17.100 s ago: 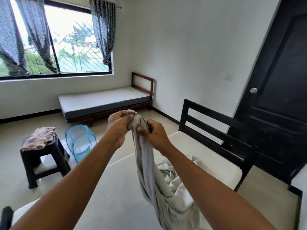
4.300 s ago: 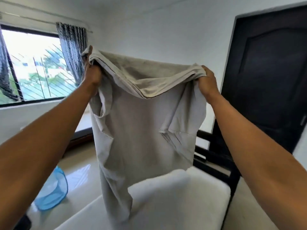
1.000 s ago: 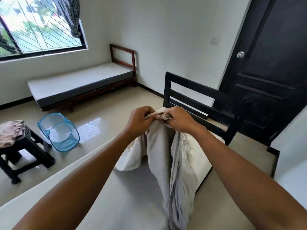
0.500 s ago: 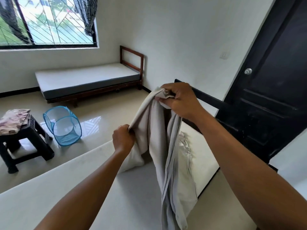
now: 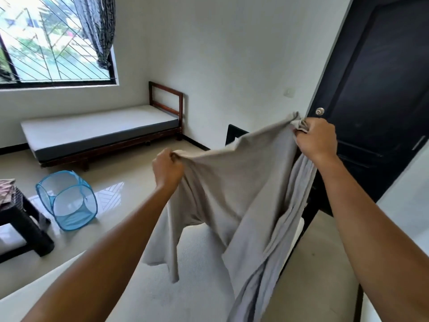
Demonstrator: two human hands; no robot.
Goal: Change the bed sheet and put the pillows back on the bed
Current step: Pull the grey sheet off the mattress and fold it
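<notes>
Head view: left hand (image 5: 168, 169) and right hand (image 5: 316, 139) grip the grey sheet (image 5: 236, 189).

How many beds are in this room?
2. A brown wooden bed with a grey mattress stands under the window. A black-framed bed with a white mattress is right below, partly behind the held grey sheet. Others may be out of view.

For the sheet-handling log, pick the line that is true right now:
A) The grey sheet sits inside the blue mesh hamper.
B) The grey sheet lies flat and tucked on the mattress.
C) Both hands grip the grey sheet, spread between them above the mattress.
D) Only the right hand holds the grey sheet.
C: the left hand and the right hand each grip an edge of the grey sheet, which hangs spread between them over the bare mattress.
</notes>
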